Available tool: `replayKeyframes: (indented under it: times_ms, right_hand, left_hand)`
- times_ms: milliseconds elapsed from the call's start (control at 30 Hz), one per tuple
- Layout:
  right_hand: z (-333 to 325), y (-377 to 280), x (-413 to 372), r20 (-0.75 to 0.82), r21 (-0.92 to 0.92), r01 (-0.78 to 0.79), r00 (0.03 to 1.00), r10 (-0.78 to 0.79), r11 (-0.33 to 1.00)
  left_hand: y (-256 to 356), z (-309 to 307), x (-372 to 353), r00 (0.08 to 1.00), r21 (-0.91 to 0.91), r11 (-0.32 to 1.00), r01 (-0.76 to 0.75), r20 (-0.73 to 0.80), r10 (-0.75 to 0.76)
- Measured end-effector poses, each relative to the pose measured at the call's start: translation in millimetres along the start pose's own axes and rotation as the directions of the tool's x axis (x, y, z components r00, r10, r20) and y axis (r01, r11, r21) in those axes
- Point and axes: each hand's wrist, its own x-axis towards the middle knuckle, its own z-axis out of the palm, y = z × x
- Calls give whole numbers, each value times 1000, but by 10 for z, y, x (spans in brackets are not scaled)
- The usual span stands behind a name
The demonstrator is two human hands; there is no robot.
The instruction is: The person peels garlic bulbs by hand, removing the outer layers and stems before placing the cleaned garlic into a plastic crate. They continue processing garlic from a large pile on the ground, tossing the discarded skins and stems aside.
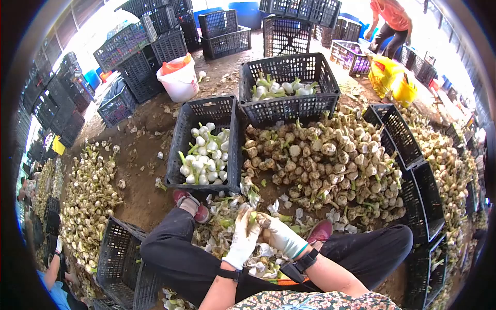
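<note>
Both my hands wear white gloves and meet above a heap of garlic peelings between my legs. My left hand (243,238) is closed around a garlic with a greenish stem. My right hand (281,235) is closed at the same spot, its fingers on a brownish garlic bulb (264,222). Where one piece ends and the other begins is hard to make out. Ahead stands a black crate (238,150) with clean white garlic bulbs (204,157). To its right lies a large pile of unpeeled garlic (330,160).
Another black crate (289,109) with white garlic stands behind. Empty crates (116,258) flank my legs. A white bucket (178,85), a yellow bag (395,82) and stacked crates (287,36) stand farther back. One person (391,18) bends at upper right; another (51,279) is at lower left.
</note>
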Motion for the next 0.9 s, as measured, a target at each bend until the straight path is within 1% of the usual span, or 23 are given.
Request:
replayKeyframes:
  times_ms: [33, 67, 100, 133, 167, 233, 267, 300, 333, 367, 400, 433, 467, 500, 533, 567, 633, 667, 700, 733, 767, 833, 900]
  right_hand:
    - [-42, -22, 20, -7, 38, -7, 1000, 7, 999]
    - [-84, -30, 22, -100, -46, -42, 994, 37, 998]
    - [-71, -45, 84, -60, -147, 16, 998, -25, 989]
    - [-75, -79, 88, -164, -448, -38, 986, -40, 893]
    - [-78, -112, 94, -253, -696, -123, 964, -82, 707]
    - [-280, -152, 291, -372, -679, -218, 926, -72, 701]
    - [-365, -250, 362, -399, -472, -149, 915, -60, 869]
    - [-460, -423, 492, -354, -210, -47, 935, -31, 977]
    - [-241, -689, 626, -219, -56, 226, 947, -233, 972]
    - [-137, -1007, 760, -109, 88, 278, 957, -268, 956]
    - [-115, -1256, 897, -9, 241, 307, 949, -314, 921]
    - [-189, -1324, 1098, -45, 80, 366, 930, -364, 927]
    - [-503, -1231, 1359, -118, -269, 299, 933, -339, 915]
    - [-907, -1112, 1685, -186, -583, 174, 922, -339, 794]
    - [-1212, -916, 1929, -308, -852, -104, 892, -331, 513]
    - [-1457, -663, 2114, -407, -913, -386, 835, -370, 132]
    - [-1611, -256, 2343, -413, -838, -526, 783, -465, -142]
    - [-1611, -150, 2327, -397, -796, -558, 773, -495, -234]
    - [-1479, -113, 2275, -376, -744, -586, 764, -524, -321]
    - [-1514, -92, 2293, -325, -747, -553, 788, -522, -369]
    - [-1545, -58, 2233, -304, -800, -517, 786, -538, -304]
    - [-1527, -58, 2072, -365, -905, -426, 779, -509, -3]
    - [-1544, -104, 1841, -352, -894, -437, 821, -449, -98]
  left_hand:
    - [-62, -9, -9, 999, 66, 998, 10, 36, -13]
    - [-127, -14, -27, 992, 86, 994, 61, 103, -69]
    - [-112, -25, -28, 977, 107, 988, 112, 171, -130]
    - [-71, -16, -28, 949, -10, 965, 261, 187, -255]
    - [-83, -17, -7, 946, -17, 962, 274, 186, -266]
    - [-142, -36, 27, 895, 349, 874, 339, 165, -413]
    - [-190, -15, 42, 922, 311, 890, 334, 91, -377]
    - [-217, 0, 80, 918, 308, 887, 344, 89, -386]
    - [-234, 5, 108, 884, 37, 884, 466, 18, -467]
    - [-261, 12, 117, 828, -240, 808, 538, -29, -559]
    - [-294, 17, 99, 883, -33, 889, 456, -102, -457]
    - [-314, 19, 79, 932, 184, 916, 357, -141, -335]
    - [-332, 36, 90, 925, 190, 909, 372, -153, -347]
    - [-341, 63, 111, 919, 194, 902, 385, -169, -356]
    - [-332, 79, 137, 921, 147, 916, 373, -183, -345]
    - [-302, 91, 176, 910, 113, 914, 389, -201, -363]
    - [-265, 109, 209, 911, -3, 944, 330, -260, -320]
    - [-175, 83, 205, 910, -51, 934, 354, -211, -356]
    - [-30, 56, 253, 878, -131, 899, 418, -196, -437]
    - [-14, 58, 259, 854, -189, 875, 446, -204, -480]
    - [-3, 62, 252, 829, -251, 847, 468, -206, -520]
    - [-24, 65, 276, 823, -313, 847, 430, -250, -510]
    - [-174, 146, 237, 792, -428, 820, 380, -306, -528]
